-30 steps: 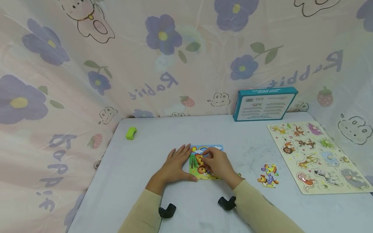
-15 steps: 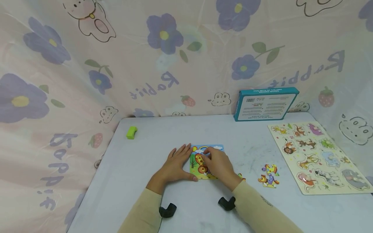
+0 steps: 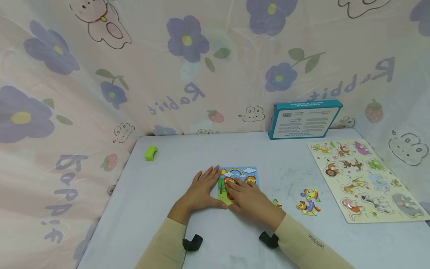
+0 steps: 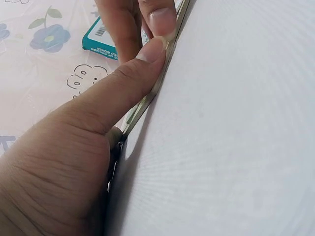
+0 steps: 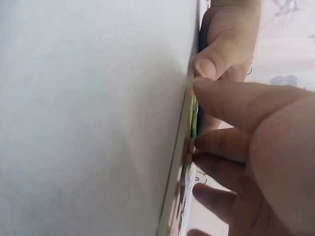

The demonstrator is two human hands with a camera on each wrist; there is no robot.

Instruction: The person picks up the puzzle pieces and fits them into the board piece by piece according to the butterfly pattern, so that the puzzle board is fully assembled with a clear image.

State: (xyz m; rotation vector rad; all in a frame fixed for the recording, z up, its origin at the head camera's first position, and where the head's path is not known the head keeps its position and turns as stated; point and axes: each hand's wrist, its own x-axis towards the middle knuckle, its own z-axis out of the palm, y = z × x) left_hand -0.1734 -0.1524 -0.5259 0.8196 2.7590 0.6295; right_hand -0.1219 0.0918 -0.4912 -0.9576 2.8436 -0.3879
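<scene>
A small colourful puzzle board (image 3: 249, 171), with a rainbow, clouds and a tree, lies flat on the table. My left hand (image 3: 202, 192) rests along its left side, fingers stretched out, the thumb at the lower left corner. Over the lower part of the board, my right hand (image 3: 250, 198) presses down with extended fingertips on red and yellow picture pieces and hides much of them. The left wrist view has the left thumb (image 4: 115, 88) against the board's near edge. In the right wrist view, the right fingers (image 5: 221, 145) touch the board's top.
Loose puzzle pieces (image 3: 309, 202) lie right of the hands, and another piece (image 3: 277, 203) sits partly behind the right wrist. Farther right is a large animal puzzle board (image 3: 366, 179). A teal box (image 3: 305, 119) stands at the back; a green block (image 3: 150, 153) is far left.
The right hand has gone from pinching at the board's middle to pressing with spread, extended fingers, its thumb lowered to the near edge. More of the board's upper right shows. The left hand stays put.
</scene>
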